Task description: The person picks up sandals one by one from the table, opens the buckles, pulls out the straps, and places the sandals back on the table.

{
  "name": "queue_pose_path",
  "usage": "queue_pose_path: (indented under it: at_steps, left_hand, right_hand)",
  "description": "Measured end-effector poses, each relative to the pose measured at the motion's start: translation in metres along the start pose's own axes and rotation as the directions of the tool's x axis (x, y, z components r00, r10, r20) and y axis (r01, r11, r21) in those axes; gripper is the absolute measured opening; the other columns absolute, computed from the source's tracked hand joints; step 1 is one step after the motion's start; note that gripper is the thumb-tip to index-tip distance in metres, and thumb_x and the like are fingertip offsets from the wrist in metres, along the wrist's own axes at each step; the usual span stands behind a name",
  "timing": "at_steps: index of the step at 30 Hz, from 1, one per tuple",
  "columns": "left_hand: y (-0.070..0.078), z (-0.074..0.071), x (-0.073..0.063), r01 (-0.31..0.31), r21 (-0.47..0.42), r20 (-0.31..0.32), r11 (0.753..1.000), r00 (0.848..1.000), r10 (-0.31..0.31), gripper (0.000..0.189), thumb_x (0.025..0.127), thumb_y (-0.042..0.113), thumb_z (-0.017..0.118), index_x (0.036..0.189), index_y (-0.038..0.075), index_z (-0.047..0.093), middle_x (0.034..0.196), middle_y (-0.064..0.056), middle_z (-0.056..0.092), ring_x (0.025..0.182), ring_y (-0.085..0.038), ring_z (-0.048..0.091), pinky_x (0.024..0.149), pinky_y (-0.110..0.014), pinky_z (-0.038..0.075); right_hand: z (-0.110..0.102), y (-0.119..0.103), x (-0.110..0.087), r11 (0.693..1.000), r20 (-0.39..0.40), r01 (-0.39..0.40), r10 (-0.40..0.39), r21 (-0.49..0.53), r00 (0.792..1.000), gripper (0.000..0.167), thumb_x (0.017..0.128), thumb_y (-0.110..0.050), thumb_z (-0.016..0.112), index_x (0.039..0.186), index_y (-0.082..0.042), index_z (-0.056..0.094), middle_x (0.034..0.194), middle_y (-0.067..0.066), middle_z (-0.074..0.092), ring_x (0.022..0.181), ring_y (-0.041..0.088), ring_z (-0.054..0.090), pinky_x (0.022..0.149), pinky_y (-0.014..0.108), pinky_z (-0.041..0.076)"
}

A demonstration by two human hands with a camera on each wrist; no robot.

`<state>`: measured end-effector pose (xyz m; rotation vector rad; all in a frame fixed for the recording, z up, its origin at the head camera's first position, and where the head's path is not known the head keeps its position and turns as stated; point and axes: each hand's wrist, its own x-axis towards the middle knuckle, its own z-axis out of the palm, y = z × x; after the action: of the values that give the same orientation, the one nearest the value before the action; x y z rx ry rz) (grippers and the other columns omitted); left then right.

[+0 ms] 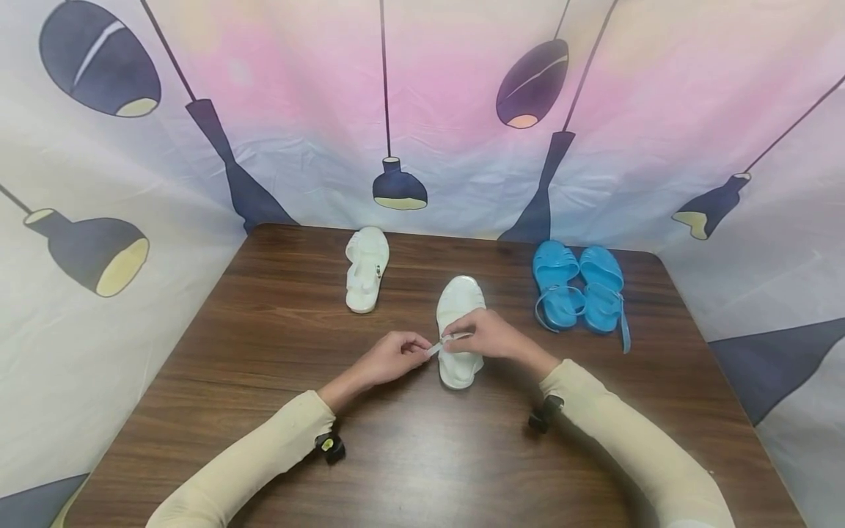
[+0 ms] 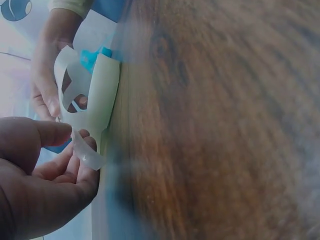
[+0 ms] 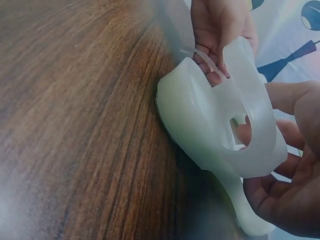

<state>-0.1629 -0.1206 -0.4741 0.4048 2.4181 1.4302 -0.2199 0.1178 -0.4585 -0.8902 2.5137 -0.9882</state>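
Observation:
A white sandal point(image 1: 460, 295) stands sole-down on the table, its toe pointing away from me. My left hand point(image 1: 394, 358) pinches the loose end of its ankle strap point(image 2: 86, 154) between thumb and fingers, just left of the sandal. From the right, my right hand point(image 1: 491, 336) holds the same strap near the sandal's left side, its fingers curled about it. In the right wrist view, some of these fingers reach behind the white heel band point(image 3: 257, 120). Whether the strap runs through a buckle is hidden by the fingers.
Another white sandal point(image 1: 376, 257) lies farther back on the left, a small metal buckle point(image 1: 379, 271) on its side. Two blue sandals point(image 1: 556, 257) stand side by side at the back right. The brown wooden table point(image 1: 297, 293) meets a fabric backdrop point(image 1: 297, 169) printed with lamps.

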Motion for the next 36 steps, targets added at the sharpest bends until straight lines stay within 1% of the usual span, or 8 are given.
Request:
queue_pose_path:
  at_steps: [4, 10, 13, 18, 23, 27, 31, 36]
  left_hand:
    - [0.0, -0.001, 0.001, -0.005, 0.023, -0.002, 1.0, 1.0, 0.005, 0.015, 0.099, 0.012, 0.066, 0.106, 0.002, 0.075, 0.091, -0.008, 0.073, 0.077, -0.008, 0.061, 0.069, -0.024, 0.05]
    - [0.0, -0.003, 0.004, -0.003, 0.037, -0.011, 0.999, 1.0, 0.003, 0.014, 0.099, 0.011, 0.066, 0.105, 0.003, 0.075, 0.09, -0.005, 0.073, 0.077, -0.008, 0.061, 0.069, -0.023, 0.05]
    - [0.0, -0.002, 0.005, 0.005, 0.033, -0.012, 0.999, 1.0, -0.005, 0.014, 0.099, 0.013, 0.066, 0.104, 0.004, 0.076, 0.089, -0.004, 0.073, 0.077, -0.008, 0.061, 0.068, -0.023, 0.05]
    - [0.0, -0.001, 0.007, 0.0, 0.02, -0.003, 1.0, 1.0, 0.0, 0.014, 0.099, 0.014, 0.065, 0.102, 0.004, 0.075, 0.084, -0.005, 0.071, 0.072, -0.008, 0.06, 0.063, -0.023, 0.048]
    - [0.001, 0.0, 0.009, -0.001, 0.015, 0.004, 1.0, 1.0, 0.001, 0.013, 0.099, 0.013, 0.066, 0.098, 0.003, 0.074, 0.079, -0.002, 0.067, 0.07, -0.009, 0.058, 0.061, -0.023, 0.046]
    - [0.002, 0.0, 0.01, 0.0, -0.015, 0.008, 1.0, 1.0, 0.0, 0.014, 0.099, 0.011, 0.064, 0.098, 0.002, 0.074, 0.078, -0.001, 0.066, 0.07, -0.01, 0.057, 0.062, -0.022, 0.045]
    - [0.002, 0.001, 0.01, -0.011, -0.039, -0.005, 0.999, 1.0, 0.011, 0.014, 0.099, 0.008, 0.063, 0.098, 0.0, 0.074, 0.076, 0.001, 0.064, 0.069, -0.009, 0.055, 0.061, -0.022, 0.044]
    - [0.002, 0.004, 0.012, -0.033, -0.003, -0.039, 0.999, 0.999, 0.033, 0.012, 0.098, 0.008, 0.064, 0.095, 0.001, 0.074, 0.074, 0.002, 0.063, 0.068, -0.009, 0.055, 0.062, -0.022, 0.045]
  right_hand:
    - [0.0, 0.001, 0.0, 1.0, -0.006, 0.004, -0.004, 0.011, 1.0, 0.023, 0.09, -0.033, 0.078, 0.106, -0.017, 0.081, 0.101, -0.004, 0.078, 0.092, 0.01, 0.067, 0.078, 0.028, 0.056]
    - [0.001, 0.002, 0.0, 1.0, -0.025, -0.011, 0.012, 0.023, 1.0, 0.02, 0.087, -0.026, 0.081, 0.104, -0.017, 0.082, 0.097, -0.003, 0.078, 0.081, 0.01, 0.062, 0.069, 0.025, 0.053]
    - [0.002, 0.005, -0.001, 1.0, -0.045, 0.0, 0.001, 0.016, 0.999, 0.021, 0.085, -0.023, 0.084, 0.105, -0.017, 0.082, 0.099, -0.003, 0.078, 0.079, 0.009, 0.06, 0.067, 0.024, 0.052]
    - [0.005, 0.01, -0.004, 0.998, -0.069, 0.055, -0.055, -0.008, 0.996, 0.021, 0.086, -0.022, 0.085, 0.106, -0.019, 0.081, 0.102, -0.006, 0.078, 0.083, 0.005, 0.063, 0.07, 0.023, 0.053]
    - [0.006, 0.013, -0.006, 0.991, -0.077, 0.131, -0.133, -0.029, 0.988, 0.02, 0.088, -0.024, 0.083, 0.107, -0.02, 0.081, 0.1, -0.008, 0.078, 0.078, 0.003, 0.062, 0.069, 0.023, 0.053]
    - [0.008, 0.016, -0.006, 0.983, -0.082, 0.172, -0.177, -0.061, 0.981, 0.021, 0.088, -0.026, 0.083, 0.108, -0.019, 0.08, 0.099, -0.009, 0.077, 0.078, 0.002, 0.061, 0.069, 0.022, 0.053]
    - [0.009, 0.017, -0.006, 0.98, -0.093, 0.183, -0.19, -0.074, 0.977, 0.022, 0.088, -0.026, 0.083, 0.109, -0.019, 0.08, 0.099, -0.008, 0.077, 0.081, 0.003, 0.063, 0.071, 0.023, 0.053]
    - [0.011, 0.016, -0.006, 0.982, -0.105, 0.177, -0.183, -0.062, 0.977, 0.022, 0.088, -0.024, 0.083, 0.108, -0.017, 0.081, 0.1, -0.005, 0.078, 0.083, 0.005, 0.065, 0.072, 0.023, 0.054]
